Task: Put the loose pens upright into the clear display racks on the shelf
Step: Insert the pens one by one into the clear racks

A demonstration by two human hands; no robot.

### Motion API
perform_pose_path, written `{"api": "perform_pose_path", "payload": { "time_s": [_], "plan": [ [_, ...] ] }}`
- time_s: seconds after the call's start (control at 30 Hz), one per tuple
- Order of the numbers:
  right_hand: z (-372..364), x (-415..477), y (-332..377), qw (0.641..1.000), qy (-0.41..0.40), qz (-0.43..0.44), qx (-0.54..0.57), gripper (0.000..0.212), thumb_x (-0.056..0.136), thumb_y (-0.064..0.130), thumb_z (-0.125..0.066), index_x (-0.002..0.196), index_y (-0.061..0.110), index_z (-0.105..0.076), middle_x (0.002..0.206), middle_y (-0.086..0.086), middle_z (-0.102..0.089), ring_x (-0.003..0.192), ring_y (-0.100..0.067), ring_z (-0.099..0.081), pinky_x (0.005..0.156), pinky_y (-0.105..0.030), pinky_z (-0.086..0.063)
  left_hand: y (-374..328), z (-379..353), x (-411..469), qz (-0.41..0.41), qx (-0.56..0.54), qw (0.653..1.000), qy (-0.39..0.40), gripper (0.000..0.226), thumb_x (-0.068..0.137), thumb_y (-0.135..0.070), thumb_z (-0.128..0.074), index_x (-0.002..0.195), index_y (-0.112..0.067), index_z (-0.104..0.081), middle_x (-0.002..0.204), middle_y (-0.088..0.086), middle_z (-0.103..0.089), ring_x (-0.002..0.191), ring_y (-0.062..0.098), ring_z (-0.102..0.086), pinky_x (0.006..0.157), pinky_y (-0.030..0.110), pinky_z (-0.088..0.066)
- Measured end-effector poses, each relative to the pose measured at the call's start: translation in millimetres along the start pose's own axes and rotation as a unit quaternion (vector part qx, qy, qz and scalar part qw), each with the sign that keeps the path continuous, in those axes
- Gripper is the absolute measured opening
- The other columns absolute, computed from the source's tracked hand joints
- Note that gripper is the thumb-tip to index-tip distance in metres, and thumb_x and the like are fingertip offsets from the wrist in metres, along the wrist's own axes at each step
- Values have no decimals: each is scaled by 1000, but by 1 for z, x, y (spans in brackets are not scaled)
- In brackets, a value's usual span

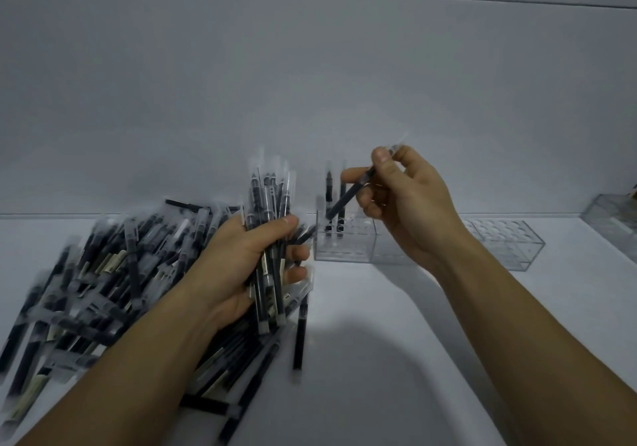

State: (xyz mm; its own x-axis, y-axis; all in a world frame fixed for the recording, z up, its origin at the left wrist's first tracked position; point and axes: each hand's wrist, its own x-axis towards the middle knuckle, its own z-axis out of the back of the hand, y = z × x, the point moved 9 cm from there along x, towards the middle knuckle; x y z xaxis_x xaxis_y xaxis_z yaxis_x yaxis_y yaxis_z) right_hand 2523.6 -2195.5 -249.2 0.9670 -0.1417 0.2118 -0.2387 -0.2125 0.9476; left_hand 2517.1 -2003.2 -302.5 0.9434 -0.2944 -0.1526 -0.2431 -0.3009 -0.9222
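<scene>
A big heap of loose black pens [103,280] with clear caps lies on the white shelf at the left. My left hand [255,256] grips an upright bundle of several pens [270,204] above the heap's right edge. My right hand [403,200] pinches one black pen [348,195] slanted down-left, its lower end just above the left clear display rack [344,249]. Two pens [334,200] stand upright in that rack's left holes. A second clear rack [510,242] stands to its right, partly hidden by my right wrist.
One pen [300,335] lies by itself just right of the heap. Another clear container [613,218] sits at the far right edge. A plain grey back wall [310,83] rises behind the shelf. My forearms cross the bare white surface in front.
</scene>
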Motion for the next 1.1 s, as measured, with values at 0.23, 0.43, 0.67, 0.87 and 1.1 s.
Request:
{"api": "perform_pose_path", "payload": {
  "time_s": [0.23, 0.43, 0.67, 0.87, 1.1],
  "plan": [
    [44, 7, 11, 991, -107, 33, -79, 10, 105, 19, -59, 110, 12, -53, 90, -12, -79, 58, -14, -59, 57, -27, -48, 1, 1, 1, -2, 36, 999, 3, 19, 79, -20, -72, 85, -1, -71, 78, 11, -72, 60, 17, -69, 49, 27, -58],
    [49, 7, 12, 983, -116, 49, -136, 9, 103, 15, -62, 110, 11, -66, 90, -9, -79, 61, -15, -67, 56, -24, -52, 1, 3, 2, -4, 21, 1000, -9, 13, 84, -19, -71, 87, -6, -71, 83, 10, -74, 58, 15, -66, 42, 22, -50],
    [46, 11, -2, 984, -60, 14, -166, 31, 101, -4, -58, 127, 13, -61, 97, -7, -80, 80, -17, -75, 67, -23, -57, 5, 9, 7, 4, 9, 1000, -26, 12, 89, -15, -69, 89, -3, -69, 82, 11, -70, 56, 14, -62, 40, 22, -47],
    [43, 10, 4, 969, -79, 51, -227, 25, 98, 2, -65, 119, 17, -63, 89, -10, -79, 73, -16, -74, 61, -26, -56, 6, 10, 7, 3, 13, 1000, -28, 14, 90, -15, -69, 95, -2, -69, 83, 11, -70, 56, 14, -61, 41, 22, -47],
    [34, 13, 1, 933, -68, 112, -334, 25, 95, 15, -73, 116, 28, -66, 84, -3, -75, 79, -12, -72, 73, -29, -57, 5, 9, 7, 1, 19, 999, -30, 15, 91, -15, -69, 99, -3, -68, 83, 10, -71, 56, 14, -63, 42, 22, -48]
  ]
}}
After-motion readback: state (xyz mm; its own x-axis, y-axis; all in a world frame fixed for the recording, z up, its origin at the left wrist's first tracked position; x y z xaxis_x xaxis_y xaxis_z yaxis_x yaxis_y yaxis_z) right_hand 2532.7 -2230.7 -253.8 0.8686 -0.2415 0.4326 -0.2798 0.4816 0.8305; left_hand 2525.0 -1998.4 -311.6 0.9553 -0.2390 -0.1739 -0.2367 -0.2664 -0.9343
